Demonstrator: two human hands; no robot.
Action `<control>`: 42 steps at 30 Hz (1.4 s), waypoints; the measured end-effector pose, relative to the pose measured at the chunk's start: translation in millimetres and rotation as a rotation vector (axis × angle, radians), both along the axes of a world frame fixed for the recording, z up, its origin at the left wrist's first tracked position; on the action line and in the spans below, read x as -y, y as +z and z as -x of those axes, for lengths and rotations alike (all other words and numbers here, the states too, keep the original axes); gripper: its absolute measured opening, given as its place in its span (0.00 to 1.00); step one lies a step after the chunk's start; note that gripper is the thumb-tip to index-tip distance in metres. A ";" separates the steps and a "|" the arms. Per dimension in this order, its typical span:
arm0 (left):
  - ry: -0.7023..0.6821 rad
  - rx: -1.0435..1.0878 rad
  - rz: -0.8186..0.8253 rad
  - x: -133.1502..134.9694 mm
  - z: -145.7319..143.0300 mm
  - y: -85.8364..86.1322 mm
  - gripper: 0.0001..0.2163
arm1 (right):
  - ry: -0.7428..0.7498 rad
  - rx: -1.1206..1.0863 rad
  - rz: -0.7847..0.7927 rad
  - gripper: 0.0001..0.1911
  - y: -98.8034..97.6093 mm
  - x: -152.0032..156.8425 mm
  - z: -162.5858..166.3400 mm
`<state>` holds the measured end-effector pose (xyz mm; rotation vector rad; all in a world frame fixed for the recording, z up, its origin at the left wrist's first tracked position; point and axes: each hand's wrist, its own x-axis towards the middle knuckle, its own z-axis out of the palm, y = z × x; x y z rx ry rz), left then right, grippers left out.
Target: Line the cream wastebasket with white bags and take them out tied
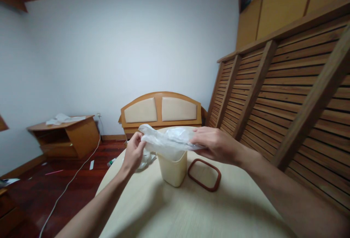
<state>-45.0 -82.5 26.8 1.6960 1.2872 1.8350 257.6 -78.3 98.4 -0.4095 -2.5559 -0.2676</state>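
Note:
A small cream plastic bin (173, 171) stands upright on a round pale table (175, 212). Over its mouth I hold a thin clear plastic bag (169, 141), stretched between both hands. My left hand (133, 153) pinches the bag's left end, fingers closed on it. My right hand (216, 145) grips the bag's right end just above the bin's rim. Part of the bag hangs down into the bin. A brown rectangular ring (204, 174), open in the middle, lies flat on the table to the right of the bin. More crumpled clear plastic (144, 160) lies behind my left hand.
A slatted wooden bed frame (287, 96) leans along the right side. A wooden headboard (161, 112) with cream panels stands behind the table. A low wooden cabinet (65, 136) sits at the left. A white cable (71, 179) and small litter lie on the dark red floor.

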 end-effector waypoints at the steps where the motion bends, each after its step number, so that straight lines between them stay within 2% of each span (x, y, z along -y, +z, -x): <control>1: 0.009 0.110 0.019 -0.8 6.8 -4.6 0.09 | -0.029 0.050 0.035 0.10 -1.8 6.0 -3.7; 3: 0.027 0.274 0.006 0.0 16.8 -9.3 0.10 | -0.044 0.138 0.072 0.12 -8.6 20.7 -6.1; 5: 0.081 0.333 -0.057 4.9 18.8 -6.0 0.12 | -0.006 0.220 0.082 0.15 -18.0 35.7 -2.1; 7: 0.102 0.238 -0.074 12.7 11.5 3.2 0.16 | 0.005 0.288 0.100 0.19 -27.7 46.0 6.2; 10: 0.014 -0.147 0.104 22.5 -8.7 15.1 0.23 | -0.122 0.226 0.068 0.18 -39.3 47.0 22.3; 12: -0.018 -0.285 0.261 23.0 -19.8 14.7 0.30 | -0.239 0.105 0.033 0.15 -46.3 40.3 32.9; 14: -0.072 -0.342 0.369 18.4 -24.6 7.7 0.35 | -0.311 0.034 0.021 0.23 -54.6 32.1 41.7; 16: -0.148 -0.366 0.407 12.1 -23.6 -1.5 0.35 | -0.347 0.057 0.027 0.23 -63.5 24.8 47.0; 19: -0.198 -0.439 0.363 7.2 -18.6 -9.0 0.24 | -0.386 0.115 0.069 0.08 -72.1 16.3 46.1; 20: -0.198 -0.478 0.347 7.6 -17.7 -8.7 0.18 | -0.387 0.098 0.098 0.04 -72.3 13.6 43.7; 22: -0.204 -0.553 0.334 10.6 -18.5 -5.1 0.13 | -0.380 -0.010 0.172 0.03 -68.6 7.8 37.2; 27: -0.161 -0.585 0.283 15.5 -34.0 3.8 0.16 | -0.320 -0.462 0.420 0.08 -49.7 -8.0 26.3; 31: -0.163 -0.604 0.272 2.1 -45.2 7.5 0.15 | -0.182 -0.706 0.635 0.10 -40.3 -19.4 25.1; 33: -0.174 -0.464 0.266 -10.4 -42.3 12.8 0.15 | -0.147 -0.790 0.683 0.12 -35.9 -26.5 20.7; 35: -0.137 -0.186 0.282 -25.5 -32.0 20.6 0.16 | -0.153 -0.890 0.689 0.14 -30.2 -36.4 12.2; 36: -0.119 -0.127 0.278 -33.7 -24.8 24.9 0.17 | -0.165 -0.943 0.692 0.15 -27.0 -42.7 6.9; 39: -0.095 -0.038 0.300 -58.8 -0.6 34.8 0.21 | -0.219 -1.030 0.795 0.17 -18.3 -66.9 -7.3; 42: -0.110 -0.017 0.382 -81.3 17.2 34.3 0.23 | -0.282 -1.009 0.973 0.17 -16.0 -98.2 -10.9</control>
